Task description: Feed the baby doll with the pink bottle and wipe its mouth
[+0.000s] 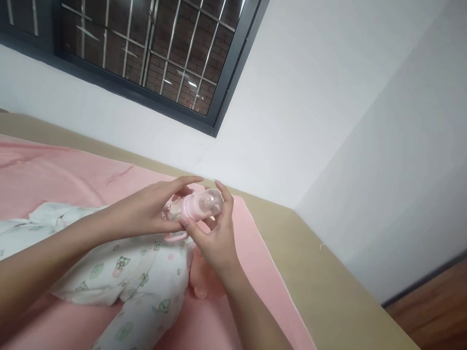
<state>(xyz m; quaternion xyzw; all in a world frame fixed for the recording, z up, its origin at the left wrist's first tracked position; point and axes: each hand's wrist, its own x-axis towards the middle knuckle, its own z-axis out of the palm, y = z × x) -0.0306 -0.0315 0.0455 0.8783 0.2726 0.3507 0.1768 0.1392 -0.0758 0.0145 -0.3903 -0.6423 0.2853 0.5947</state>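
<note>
above the pink sheet (47, 170), left hand (146, 211) and right hand (215, 238) each close a grip around the baby bottle (195, 206).

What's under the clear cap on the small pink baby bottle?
Through the clear cap of the pink baby bottle, a pale teat shape shows faintly. The left hand covers the body, so any contents stay hidden.

Both forearms extend forward, converging mid-frame. Left hand (146, 211): fingers curled in a closed grasp, thumb below. Right hand (215, 233): palm up, fingers and thumb pinched shut, touching the left.
</note>
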